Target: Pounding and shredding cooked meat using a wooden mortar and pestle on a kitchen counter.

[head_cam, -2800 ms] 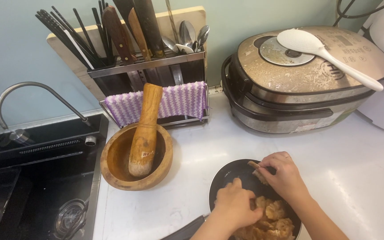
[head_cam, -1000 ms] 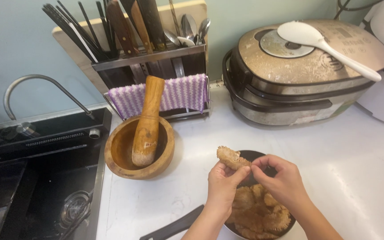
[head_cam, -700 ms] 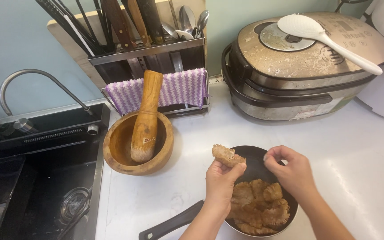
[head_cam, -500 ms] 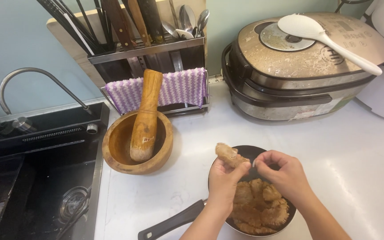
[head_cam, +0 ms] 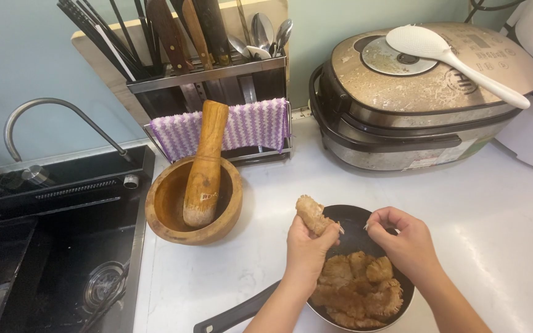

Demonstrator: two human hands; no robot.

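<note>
My left hand (head_cam: 306, 246) grips a fried piece (head_cam: 313, 214) above the black pan (head_cam: 353, 219); right hand (head_cam: 402, 237) pinches a shred beside it, near the desk's (head_cam: 495, 216) front edge.

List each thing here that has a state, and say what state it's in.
Left hand: closed on the brown food piece, raised.
Right hand: fingers pinched, apparently on a shred.
Pan: holds brown pieces.
Rice cooker: lid shut, white paddle on top.
Pestle: leaning in the wooden mortar.
</note>
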